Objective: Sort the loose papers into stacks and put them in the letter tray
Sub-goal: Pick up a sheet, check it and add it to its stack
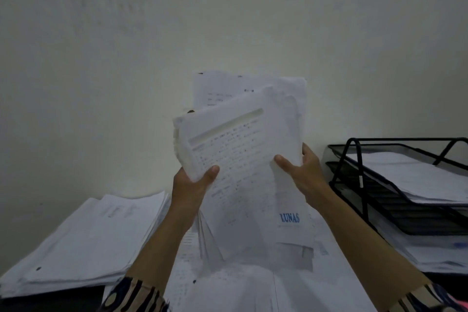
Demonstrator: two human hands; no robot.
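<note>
**deskjockey:** So where is this at? Both hands have a thick bundle of white printed sheets [243, 159] held up in front of the plain pale wall [126, 33], top edges uneven. Looks like the squaring-up step to me, not filing yet.

**papertrail:** Agreed. The grip is closed on both sides: left hand [192, 185] has its thumb on the front and fingers hidden behind, right hand [304, 175] pinches the other edge the same way. One sheet near the bottom has a blue "LUNAS" stamp.

**deskjockey:** Next move?

**papertrail:** Probably tap it level, then carry it right to the black wire-mesh letter tray [395, 185], which already holds papers. There's also a big stack of white sheets [88, 240] on the worktop, lower left.
</note>
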